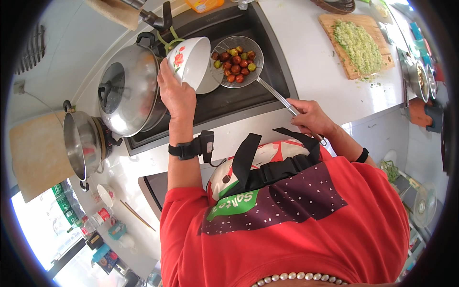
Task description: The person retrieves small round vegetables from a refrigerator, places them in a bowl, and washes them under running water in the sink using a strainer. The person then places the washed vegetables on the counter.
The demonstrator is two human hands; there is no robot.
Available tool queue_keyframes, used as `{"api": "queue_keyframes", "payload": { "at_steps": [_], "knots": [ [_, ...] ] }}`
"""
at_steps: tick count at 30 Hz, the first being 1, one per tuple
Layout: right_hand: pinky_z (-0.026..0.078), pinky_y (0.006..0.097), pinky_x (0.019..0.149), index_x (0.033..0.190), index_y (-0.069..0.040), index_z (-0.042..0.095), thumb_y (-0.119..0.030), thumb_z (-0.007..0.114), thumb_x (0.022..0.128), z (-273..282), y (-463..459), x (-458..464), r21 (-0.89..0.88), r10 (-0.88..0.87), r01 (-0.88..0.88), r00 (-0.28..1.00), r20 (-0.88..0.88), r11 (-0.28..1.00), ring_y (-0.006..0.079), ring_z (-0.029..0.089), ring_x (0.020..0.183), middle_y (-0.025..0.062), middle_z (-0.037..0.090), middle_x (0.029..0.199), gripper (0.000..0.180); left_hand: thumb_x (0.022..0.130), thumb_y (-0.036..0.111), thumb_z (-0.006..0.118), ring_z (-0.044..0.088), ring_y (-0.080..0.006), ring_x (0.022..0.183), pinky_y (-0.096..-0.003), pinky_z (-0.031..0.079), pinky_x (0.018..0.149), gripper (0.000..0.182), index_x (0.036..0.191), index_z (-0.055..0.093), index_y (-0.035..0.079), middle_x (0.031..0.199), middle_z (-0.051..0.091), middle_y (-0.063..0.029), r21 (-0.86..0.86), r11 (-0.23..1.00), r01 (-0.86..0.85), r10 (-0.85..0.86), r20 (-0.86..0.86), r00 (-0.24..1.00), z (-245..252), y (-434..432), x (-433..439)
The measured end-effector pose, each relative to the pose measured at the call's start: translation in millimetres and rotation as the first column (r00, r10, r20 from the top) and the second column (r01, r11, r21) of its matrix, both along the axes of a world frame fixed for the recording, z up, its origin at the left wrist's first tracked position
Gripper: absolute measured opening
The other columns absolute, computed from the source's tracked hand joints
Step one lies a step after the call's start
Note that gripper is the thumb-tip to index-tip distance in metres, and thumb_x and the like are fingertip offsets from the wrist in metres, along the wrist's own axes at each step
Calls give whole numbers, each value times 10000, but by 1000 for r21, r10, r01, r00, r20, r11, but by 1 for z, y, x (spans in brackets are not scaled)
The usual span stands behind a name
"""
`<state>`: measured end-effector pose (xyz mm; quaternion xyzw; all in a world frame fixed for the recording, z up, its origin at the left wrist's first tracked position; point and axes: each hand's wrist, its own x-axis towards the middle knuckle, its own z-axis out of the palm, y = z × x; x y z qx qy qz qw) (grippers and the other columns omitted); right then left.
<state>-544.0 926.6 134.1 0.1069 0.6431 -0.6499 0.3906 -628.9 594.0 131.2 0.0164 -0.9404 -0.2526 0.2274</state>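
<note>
My left hand [178,94] grips a white bowl [195,64] with a red flower print, tilted on its side over the sink [236,107]. In my right hand [311,117] is the metal handle of a wire mesh skimmer [259,73]. Its round basket, over the sink just right of the bowl, holds several small red-brown and yellow-green fruits [235,68] that look like jujubes. Part of another pale dish [208,84] shows below the bowl's rim. How much the bowl contains is hard to tell from this angle.
A large lidded steel pot [131,89] stands left of the bowl, beside an uncovered steel pot [80,145]. The faucet [157,19] is behind. A wooden cutting board [387,59] bears chopped pale-green vegetable [358,46]. Chopsticks [138,216] and a small bowl [106,195] lie at left.
</note>
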Motion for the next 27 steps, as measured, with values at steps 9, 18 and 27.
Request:
{"api": "queue_keyframes", "payload": {
  "at_steps": [9,18,27],
  "knots": [
    [348,214,401,1382,-60,475,30,555,788,19,9,-1,163,-89,97,994,-57,982,40,414,448,-36,455,651,607,700,-89,397,648,-396,904,-404,616,497,606,1303,414,-36,1163,550,-237,587,730,-351,17,497,867,-8,6,9],
    [328,217,383,1385,-44,464,16,571,804,51,11,-4,167,-66,92,986,-155,982,34,396,433,-37,446,637,594,666,12,488,641,-387,891,-498,596,662,466,1099,512,-156,1055,583,-227,815,310,-490,-361,578,732,-43,-5,17],
    [381,256,475,1385,-20,447,9,558,792,52,6,-3,439,266,-80,886,-380,895,58,437,530,-15,430,634,604,727,11,553,605,-305,963,-501,536,776,355,1059,568,-113,1064,611,-176,857,-41,-514,-540,414,733,-77,9,14]
  ]
}}
